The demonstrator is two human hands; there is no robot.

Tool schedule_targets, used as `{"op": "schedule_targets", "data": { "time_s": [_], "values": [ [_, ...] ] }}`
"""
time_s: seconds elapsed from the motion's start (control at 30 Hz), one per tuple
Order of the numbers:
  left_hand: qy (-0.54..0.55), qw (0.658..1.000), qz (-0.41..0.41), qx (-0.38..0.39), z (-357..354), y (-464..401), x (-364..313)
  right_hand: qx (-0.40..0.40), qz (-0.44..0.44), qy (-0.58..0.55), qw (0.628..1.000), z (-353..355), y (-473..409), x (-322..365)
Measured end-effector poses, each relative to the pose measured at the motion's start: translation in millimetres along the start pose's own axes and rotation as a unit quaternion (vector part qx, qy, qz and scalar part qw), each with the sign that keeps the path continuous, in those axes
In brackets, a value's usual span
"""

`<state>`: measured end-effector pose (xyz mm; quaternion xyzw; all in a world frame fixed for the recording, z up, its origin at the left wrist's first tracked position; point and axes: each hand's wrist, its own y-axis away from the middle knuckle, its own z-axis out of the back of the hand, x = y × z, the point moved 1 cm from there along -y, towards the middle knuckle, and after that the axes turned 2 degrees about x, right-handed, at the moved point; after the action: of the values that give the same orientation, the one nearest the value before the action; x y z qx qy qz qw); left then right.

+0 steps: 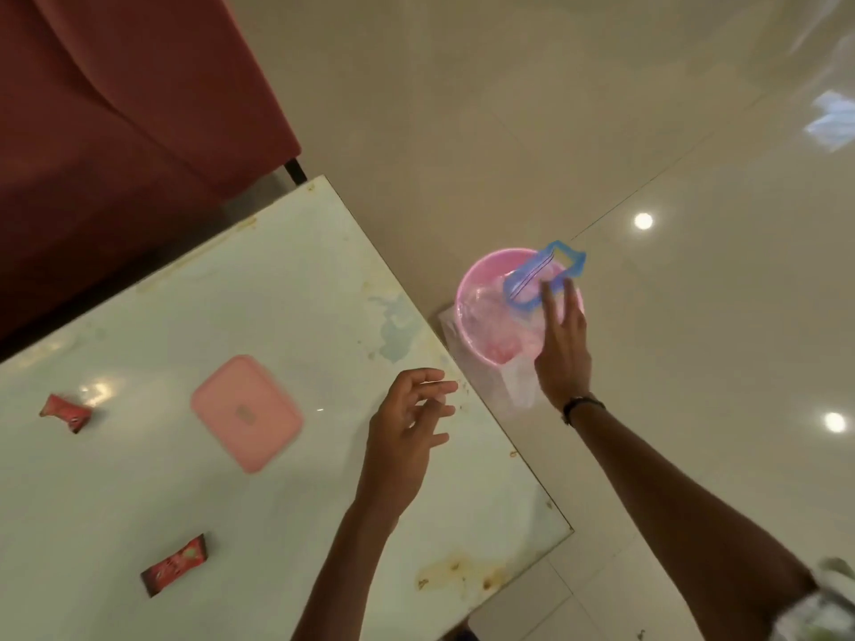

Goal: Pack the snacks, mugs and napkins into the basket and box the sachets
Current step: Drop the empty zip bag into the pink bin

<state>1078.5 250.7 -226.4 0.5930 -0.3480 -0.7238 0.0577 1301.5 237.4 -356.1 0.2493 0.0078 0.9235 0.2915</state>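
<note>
Nearest on the table (pixel 277 525) lies a red sachet (pixel 175 564), flat and crinkled; a second sachet (pixel 65 412) sits well apart toward the far left edge; both look light, thin and slippery, best pinched by a sealed end or slid to the table edge before lifting. Between them and further in lies a pink lid (pixel 247 412), flat on the glass, rigid by the look of it and likely the cover of the sachet box; a fingertip under one rim should raise it.

The left hand (pixel 407 437) hovers over the table's right edge, fingers loosely spread and curled, holding nothing.

Further out, past the table corner, the right hand (pixel 562 344) reaches over a pink bin (pixel 467 289) standing on the floor (pixel 694 316); its fingers are extended and touch a blue wrapper (pixel 548 275), which seems thin, limp film; whether it is pinched or already let go I cannot tell. The bin is lined with a clear bag (pixel 513 381), soft and loose.

No basket, mugs or napkins are in view.
</note>
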Motion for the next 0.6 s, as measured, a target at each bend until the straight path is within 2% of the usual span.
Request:
{"op": "schedule_targets", "data": {
  "time_s": [0.07,0.13,0.37,0.43,0.5,0.53,0.6],
  "values": [
    [-0.003,1.0,-0.004,-0.007,0.1,-4.5,1.6,0.078,0.052,0.158,0.983,-24.3,-4.8,-4.3],
    [-0.005,1.0,-0.013,-0.013,1.8,-8.0,1.1,0.144,0.081,0.267,0.949,-45.1,-12.2,-10.4],
    [-0.005,0.997,-0.069,-0.029,16.9,-12.3,5.2,0.263,0.074,0.426,0.862,-93.6,-53.5,-17.3],
    [-0.005,0.996,-0.085,-0.031,21.8,-11.6,9.3,0.272,0.056,0.477,0.834,-105.0,-65.1,-20.5],
    [0.002,0.995,-0.097,-0.032,26.2,-10.2,14.8,0.238,0.042,0.535,0.81,-111.4,-75.1,-22.5],
    [0.008,0.994,-0.1,-0.034,28.2,-9.3,17.6,0.217,0.034,0.551,0.805,-112.6,-78.4,-22.6],
    [0.014,0.994,-0.103,-0.038,32.1,-7.6,23.2,0.19,0.017,0.533,0.824,-115.5,-82.2,-25.7]
  ]
}}
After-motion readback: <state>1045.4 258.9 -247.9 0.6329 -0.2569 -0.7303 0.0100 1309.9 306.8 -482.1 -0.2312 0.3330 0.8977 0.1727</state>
